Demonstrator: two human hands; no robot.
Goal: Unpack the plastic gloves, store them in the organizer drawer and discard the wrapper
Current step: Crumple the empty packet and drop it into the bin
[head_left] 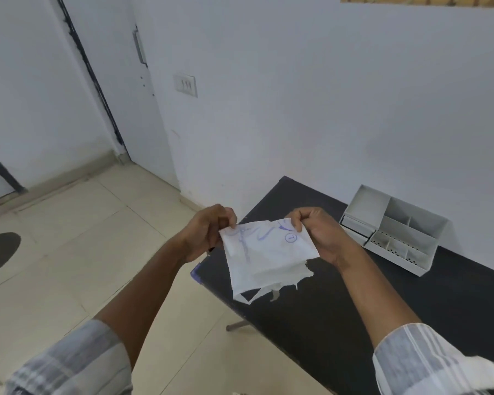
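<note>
Crinkled white paper wrapper (pixel 264 258); matt black table (pixel 340 323); smooth grey plastic organizer (pixel 394 229).

left hand (pixel 207 230), right hand (pixel 320 233), both pinching

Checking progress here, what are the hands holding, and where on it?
A white glove packet, pinched at its top corners: left hand on one, right hand on the other.

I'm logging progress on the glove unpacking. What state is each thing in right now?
Wrapper: held in the air above the table edge, bottom torn ragged, contents not clearly visible.
Left hand: pinching the wrapper's top left corner.
Right hand: pinching the wrapper's top right corner.
Organizer: on the black table by the wall, its drawer looks shut, compartments look empty.
Door: closed.
</note>
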